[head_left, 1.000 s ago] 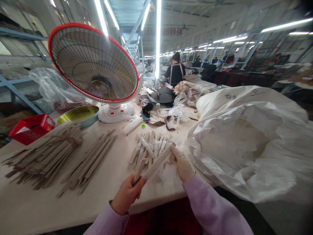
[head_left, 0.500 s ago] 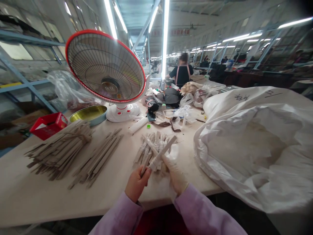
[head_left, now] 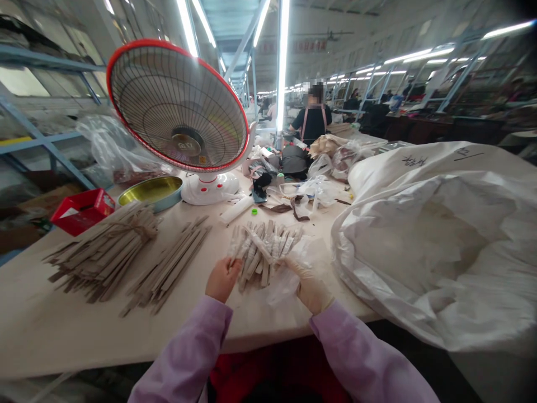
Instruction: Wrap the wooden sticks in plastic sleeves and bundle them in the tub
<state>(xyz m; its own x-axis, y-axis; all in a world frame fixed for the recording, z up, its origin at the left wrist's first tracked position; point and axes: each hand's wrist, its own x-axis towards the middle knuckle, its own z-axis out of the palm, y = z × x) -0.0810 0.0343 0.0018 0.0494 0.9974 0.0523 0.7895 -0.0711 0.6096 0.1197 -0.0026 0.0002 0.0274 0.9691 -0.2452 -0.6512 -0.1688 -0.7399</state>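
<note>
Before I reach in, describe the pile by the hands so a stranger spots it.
Find the big round appliance with the red rim, then follow the table toward its near edge. The pile of short strips lies between the left hand and right hand. Unlike the tied bundle and loose heap leftward, several strips carry whitish wrapping.

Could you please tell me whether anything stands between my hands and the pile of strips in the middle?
Nothing visible blocks the left hand, at the left edge of the strip pile. By the right hand, clear plastic lies along the pile's near right side.
</note>
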